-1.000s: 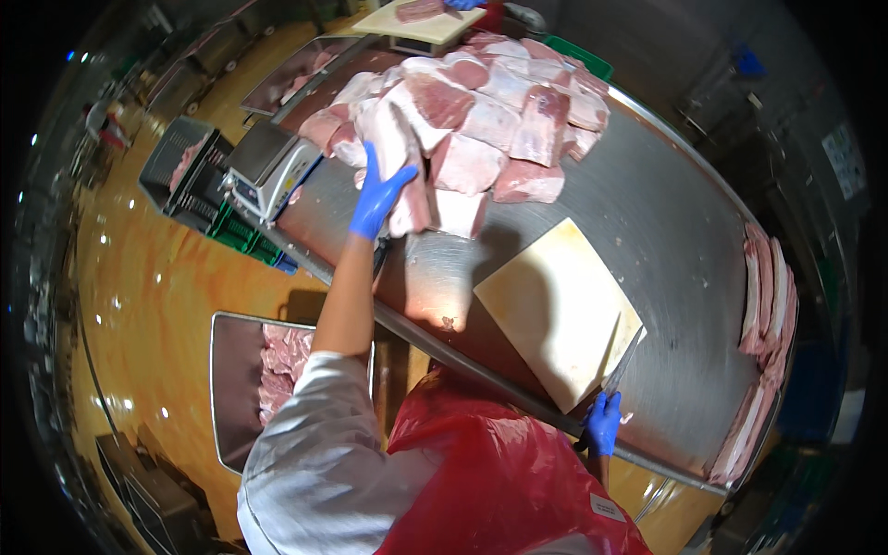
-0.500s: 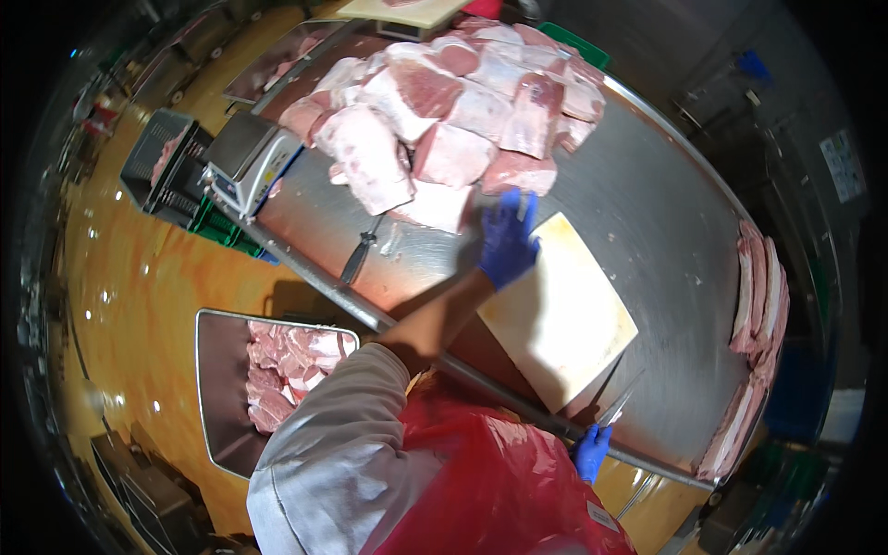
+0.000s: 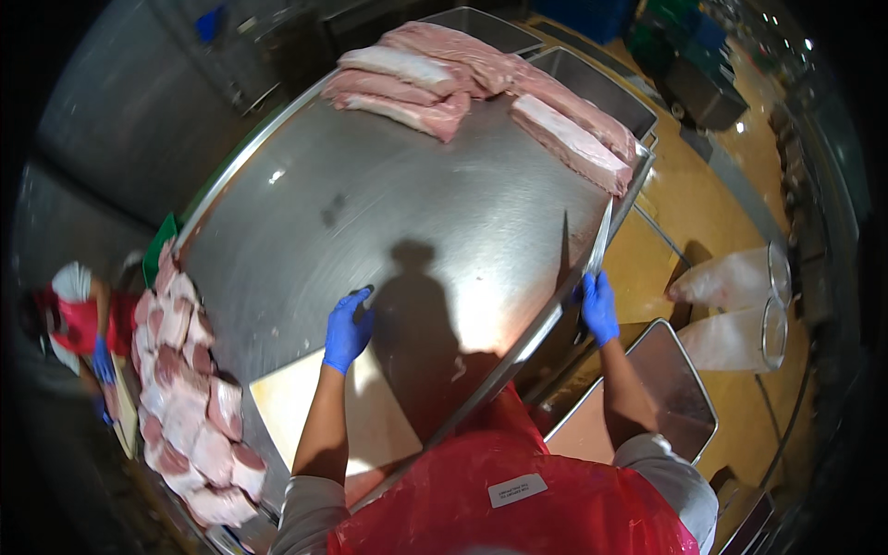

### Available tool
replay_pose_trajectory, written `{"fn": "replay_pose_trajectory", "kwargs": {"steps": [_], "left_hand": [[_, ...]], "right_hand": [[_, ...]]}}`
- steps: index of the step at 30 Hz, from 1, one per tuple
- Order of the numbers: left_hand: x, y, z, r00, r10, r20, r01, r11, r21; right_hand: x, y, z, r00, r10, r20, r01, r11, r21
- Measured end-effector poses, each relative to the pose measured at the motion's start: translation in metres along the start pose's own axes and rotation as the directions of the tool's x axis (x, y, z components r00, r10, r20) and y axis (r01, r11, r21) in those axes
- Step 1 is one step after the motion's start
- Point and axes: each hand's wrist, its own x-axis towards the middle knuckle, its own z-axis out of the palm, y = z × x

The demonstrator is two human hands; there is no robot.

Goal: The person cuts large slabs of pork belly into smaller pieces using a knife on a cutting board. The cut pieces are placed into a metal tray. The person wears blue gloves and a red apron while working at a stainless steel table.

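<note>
My left hand (image 3: 348,326) is gloved in blue above the top of a cream cutting board (image 3: 328,416), thumb apart from loosely bent fingers; a small dark patch at its fingertips is unclear. My right hand (image 3: 598,305) grips a knife (image 3: 601,242) at the table’s right edge, its long blade pointing away from me and a dark handle partly hidden. Long pale-pink slabs of meat (image 3: 398,65) lie along the far end of the steel table (image 3: 444,203). A heap of meat pieces (image 3: 190,416) lines the left side.
A co-worker (image 3: 83,319) in a red apron handles meat on another board at the left. A steel bin (image 3: 675,388) stands below my right arm, beside two clear bag-lined hoops (image 3: 721,333). More steel tubs (image 3: 592,88) sit beyond the meat slabs.
My view has swung right toward the long slabs. My left hand has left the meat pile and moved above the board’s top. My right hand, still on the knife, is raised along the table edge.
</note>
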Motion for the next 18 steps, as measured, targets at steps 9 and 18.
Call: {"fn": "replay_pose_trajectory", "kwargs": {"steps": [9, 18], "left_hand": [[0.126, 0.081, 0.129, 0.967, 0.111, 0.229, -0.099, 0.993, -0.065], [0.208, 0.111, 0.218, 0.934, -0.089, 0.346, 0.200, 0.932, -0.301]], "right_hand": [[0.373, 0.033, -0.064, 0.982, -0.166, 0.086, 0.179, 0.968, -0.178], [0.429, 0.064, -0.033, 0.952, -0.096, 0.290, 0.097, 0.995, 0.011]]}}
